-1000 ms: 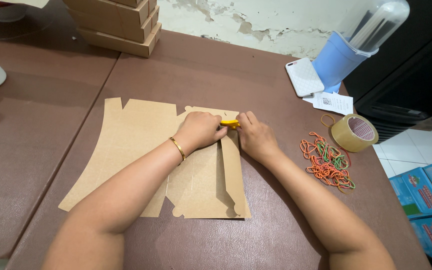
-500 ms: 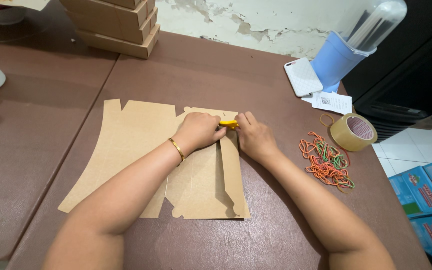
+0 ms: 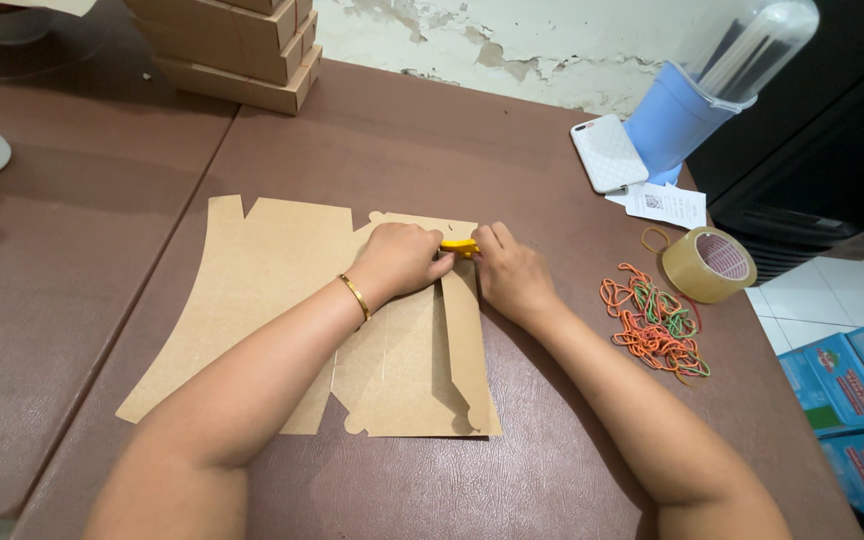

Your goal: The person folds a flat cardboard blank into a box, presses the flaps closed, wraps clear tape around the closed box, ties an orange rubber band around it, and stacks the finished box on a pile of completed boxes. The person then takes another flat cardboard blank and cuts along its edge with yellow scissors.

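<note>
I am looking down on a dark brown, leather-textured table (image 3: 472,150) set against a peeling pale wall (image 3: 512,40); a seam runs down the tabletop on my left. In the middle lies a flat die-cut sheet of brown cardboard (image 3: 272,300), partly folded, its right flap forming a narrow strip (image 3: 467,360) whose outer edge runs toward the near table edge. My left hand (image 3: 402,258) presses down on the fold, fingers curled, a thin gold bangle (image 3: 355,296) on the wrist. My right hand (image 3: 510,272) sits just beside it at the top of the strip. Between the two hands is a small yellow object (image 3: 460,246), pinched by fingertips from both sides; I cannot tell what it is.

To the right of the right hand, a loose heap of orange and green rubber bands (image 3: 657,320) lies near, and past it a roll of brown packing tape (image 3: 707,264) sits close to the table's right edge. A white phone (image 3: 607,152), a slip of paper (image 3: 662,203) and a blue jug with a clear top (image 3: 712,80) crowd the far right corner. Stacked brown cardboard boxes (image 3: 232,50) stand at the far edge. The widest bare surface lies left of the seam and ahead of the sheet.
</note>
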